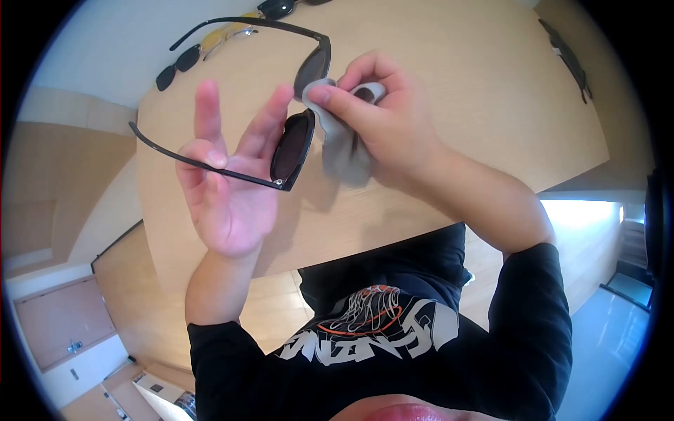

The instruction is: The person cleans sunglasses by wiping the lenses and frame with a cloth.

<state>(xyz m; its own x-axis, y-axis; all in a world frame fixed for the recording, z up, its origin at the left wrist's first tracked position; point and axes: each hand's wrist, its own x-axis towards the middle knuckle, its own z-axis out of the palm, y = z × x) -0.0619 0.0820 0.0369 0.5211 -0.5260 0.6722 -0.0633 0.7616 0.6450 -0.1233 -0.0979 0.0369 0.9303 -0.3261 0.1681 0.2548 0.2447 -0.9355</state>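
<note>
A pair of black sunglasses [293,146] is held up above the table with both temple arms unfolded. My left hand [235,203] pinches the nearer temple between thumb and a finger, while its other fingers stretch up behind the near lens. In my right hand [393,116] is a grey cleaning cloth [345,156], bunched between thumb and fingers. The cloth touches the frame around the bridge and the edge of the far lens, and its loose end hangs down. Part of the bridge is hidden by the cloth.
Along the far left edge of the wooden table [477,84] lie more glasses, among them dark sunglasses [178,67], yellow-tinted glasses [213,40] and another dark pair [276,8]. A dark, narrow object [567,59] rests near the right edge.
</note>
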